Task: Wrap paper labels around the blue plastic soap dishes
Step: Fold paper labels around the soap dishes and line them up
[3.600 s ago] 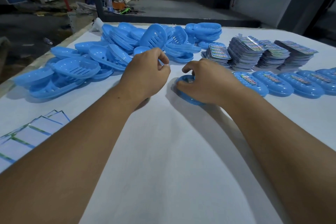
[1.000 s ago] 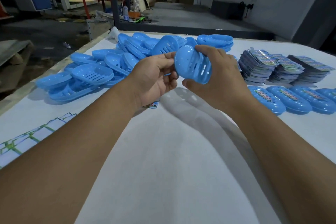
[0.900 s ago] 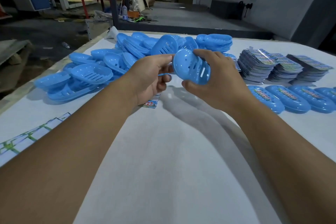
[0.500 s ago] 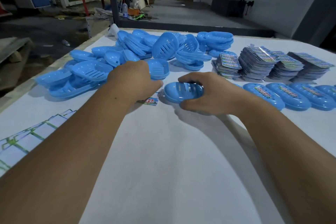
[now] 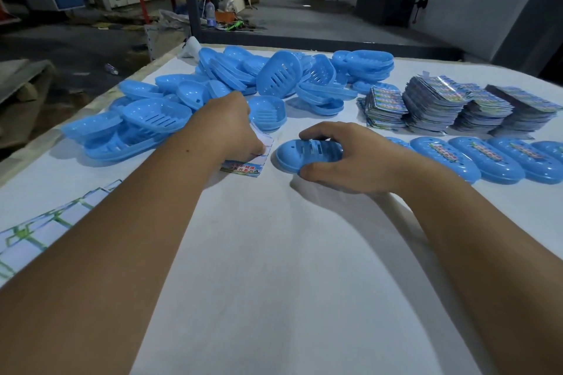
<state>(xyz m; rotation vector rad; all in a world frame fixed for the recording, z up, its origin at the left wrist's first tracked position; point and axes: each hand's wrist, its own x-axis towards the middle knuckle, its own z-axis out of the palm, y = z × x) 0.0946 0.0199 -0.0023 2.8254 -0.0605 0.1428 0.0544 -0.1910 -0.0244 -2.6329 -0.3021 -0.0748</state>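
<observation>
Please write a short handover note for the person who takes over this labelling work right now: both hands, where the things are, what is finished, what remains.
Left hand: resting on the white table cover, fingers on a loose printed paper label; its grip is hidden.
Right hand: closed over an unlabelled blue oval plastic soap dish, slotted side up, set on the table just right of that label.
Supplies: pile of bare blue dishes at far left; stacks of printed labels at far right.
Done: a row of labelled dishes on the right.
Left: wrap the label around the held dish, add it to the row, then continue through the pile.
</observation>
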